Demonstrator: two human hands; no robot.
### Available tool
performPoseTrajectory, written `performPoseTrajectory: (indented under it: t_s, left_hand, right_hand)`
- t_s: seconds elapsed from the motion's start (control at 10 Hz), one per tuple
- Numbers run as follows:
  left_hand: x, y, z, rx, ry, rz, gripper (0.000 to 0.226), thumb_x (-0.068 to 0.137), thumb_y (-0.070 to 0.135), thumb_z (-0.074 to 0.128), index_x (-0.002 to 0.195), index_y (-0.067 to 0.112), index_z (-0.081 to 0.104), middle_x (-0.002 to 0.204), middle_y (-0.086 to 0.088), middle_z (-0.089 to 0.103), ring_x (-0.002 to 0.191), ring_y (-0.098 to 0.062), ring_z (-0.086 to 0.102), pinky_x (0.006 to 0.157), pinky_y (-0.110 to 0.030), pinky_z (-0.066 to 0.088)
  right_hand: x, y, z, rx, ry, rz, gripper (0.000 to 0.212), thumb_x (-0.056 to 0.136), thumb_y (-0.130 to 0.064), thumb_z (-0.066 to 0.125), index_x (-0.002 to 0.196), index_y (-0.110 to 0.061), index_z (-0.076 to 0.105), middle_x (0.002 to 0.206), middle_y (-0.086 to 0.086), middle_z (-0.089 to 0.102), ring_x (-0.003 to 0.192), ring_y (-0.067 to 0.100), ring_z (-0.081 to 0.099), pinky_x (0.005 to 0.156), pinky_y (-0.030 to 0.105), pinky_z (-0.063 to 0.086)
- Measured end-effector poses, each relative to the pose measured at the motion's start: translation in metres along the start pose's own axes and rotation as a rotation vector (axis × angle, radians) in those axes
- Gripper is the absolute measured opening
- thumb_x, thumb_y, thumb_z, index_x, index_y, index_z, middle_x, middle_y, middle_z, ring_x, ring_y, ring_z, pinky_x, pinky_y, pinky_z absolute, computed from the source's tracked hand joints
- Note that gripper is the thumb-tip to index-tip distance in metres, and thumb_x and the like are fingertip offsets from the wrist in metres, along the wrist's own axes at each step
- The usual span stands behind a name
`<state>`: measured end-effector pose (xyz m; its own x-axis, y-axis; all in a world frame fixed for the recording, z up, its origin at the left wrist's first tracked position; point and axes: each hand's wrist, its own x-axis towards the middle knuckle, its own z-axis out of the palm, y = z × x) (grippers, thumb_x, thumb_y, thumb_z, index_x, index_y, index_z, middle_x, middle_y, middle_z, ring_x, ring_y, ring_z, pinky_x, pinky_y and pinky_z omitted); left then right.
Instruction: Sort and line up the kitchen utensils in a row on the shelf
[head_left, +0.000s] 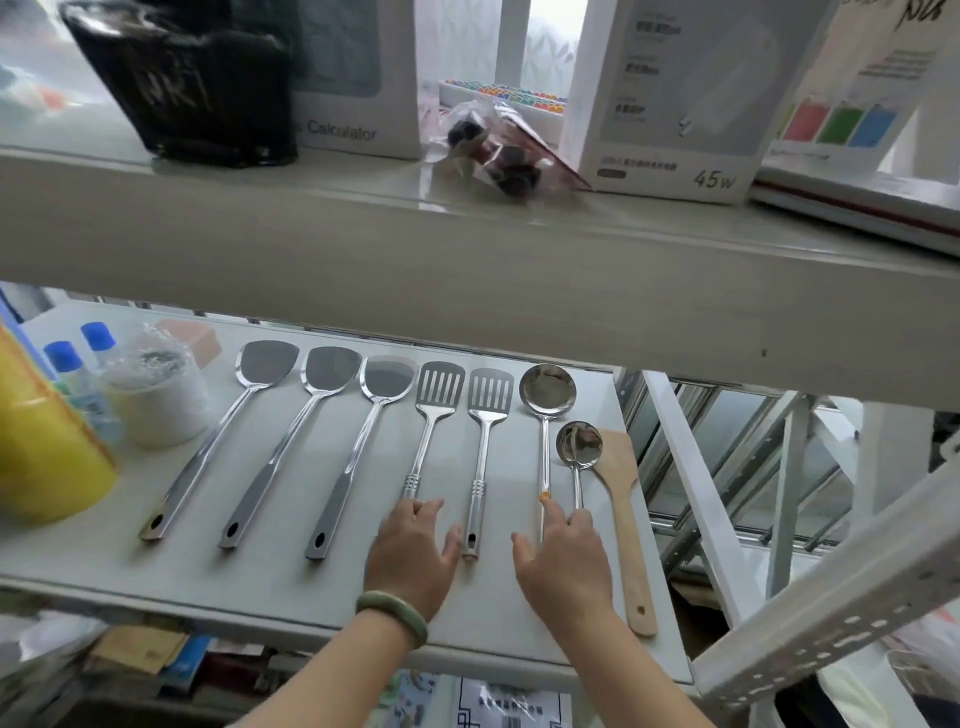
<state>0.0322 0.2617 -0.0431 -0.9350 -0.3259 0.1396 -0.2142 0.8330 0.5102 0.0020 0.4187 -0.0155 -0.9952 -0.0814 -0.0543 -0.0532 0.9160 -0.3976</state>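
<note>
Steel utensils lie side by side on the white shelf (291, 582), heads pointing away. From the left come three solid turners (218, 441), (291, 441), (358, 447), two slotted turners (434, 410), (485, 421), a big ladle (546, 410), a small ladle (577, 457) and a wooden spatula (626, 519). My left hand (413, 556) rests flat, fingers spread, over the handle end of the first slotted turner. My right hand (563, 564) covers the lower handles of both ladles, fingers apart; no grip is visible.
At the shelf's left stand a yellow container (41, 441), two blue-capped bottles (78, 384) and a wrapped white tub (156, 400). The upper shelf board (467, 260) overhangs the utensil heads. Metal rack rails (831, 597) border the right side.
</note>
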Motion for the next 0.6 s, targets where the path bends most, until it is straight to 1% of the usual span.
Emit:
performPoseTrajectory:
  t_s: [0.1,0.2,0.3,0.4,0.5,0.6]
  left_hand:
    - [0.002,-0.036,-0.014,0.027,0.219,0.016,0.033,0.08,0.022,0.06,0.109,0.008,0.066,0.097,-0.012,0.061,0.089,-0.03,0.061,0.083,-0.041,0.054]
    - [0.002,-0.071,-0.034,0.071,0.237,-0.104,0.035,0.079,0.018,0.064,0.113,0.009,0.064,0.113,-0.016,0.058,0.102,-0.033,0.056,0.092,-0.045,0.047]
    - [-0.006,-0.105,-0.053,0.133,0.181,-0.169,0.045,0.084,0.028,0.059,0.128,0.018,0.054,0.14,-0.013,0.043,0.13,-0.032,0.038,0.108,-0.047,0.033]
    - [-0.014,-0.136,-0.068,0.187,0.025,-0.14,0.063,0.081,0.055,0.033,0.141,0.037,0.031,0.157,-0.003,0.013,0.145,-0.025,0.007,0.117,-0.042,0.014]
    - [-0.021,-0.161,-0.08,0.228,-0.129,-0.098,0.079,0.066,0.065,0.005,0.143,0.047,0.011,0.159,0.004,-0.008,0.146,-0.02,-0.011,0.118,-0.038,0.003]
    - [-0.026,-0.17,-0.088,0.283,-0.219,-0.012,0.068,0.075,0.063,0.011,0.142,0.05,0.0,0.156,0.005,-0.02,0.144,-0.017,-0.019,0.118,-0.036,-0.002]
  right_hand:
    - [0.0,-0.019,0.003,0.007,0.045,-0.169,0.059,0.089,-0.041,0.047,0.141,-0.018,0.032,0.132,0.009,0.043,0.125,0.024,0.038,0.108,0.033,0.032]
    - [-0.005,-0.046,0.013,-0.027,-0.038,-0.314,0.057,0.091,-0.038,0.043,0.144,-0.022,0.027,0.146,0.01,0.031,0.137,0.026,0.024,0.116,0.037,0.02]
    - [-0.016,-0.072,0.031,-0.069,-0.163,-0.414,0.058,0.095,-0.038,0.038,0.147,-0.028,0.015,0.159,0.006,0.006,0.146,0.026,0.001,0.119,0.043,0.007]
    - [-0.02,-0.097,0.052,-0.115,-0.224,-0.474,0.056,0.097,-0.037,0.034,0.147,-0.031,0.01,0.159,0.004,-0.009,0.146,0.024,-0.012,0.119,0.043,0.003]
    - [-0.024,-0.111,0.07,-0.181,-0.276,-0.436,0.053,0.098,-0.035,0.03,0.148,-0.026,0.012,0.159,0.005,-0.011,0.147,0.024,-0.01,0.12,0.041,0.008]
    - [-0.034,-0.117,0.077,-0.185,-0.326,-0.369,0.054,0.098,-0.034,0.029,0.149,-0.022,0.014,0.159,0.007,-0.012,0.147,0.024,-0.008,0.12,0.037,0.007]
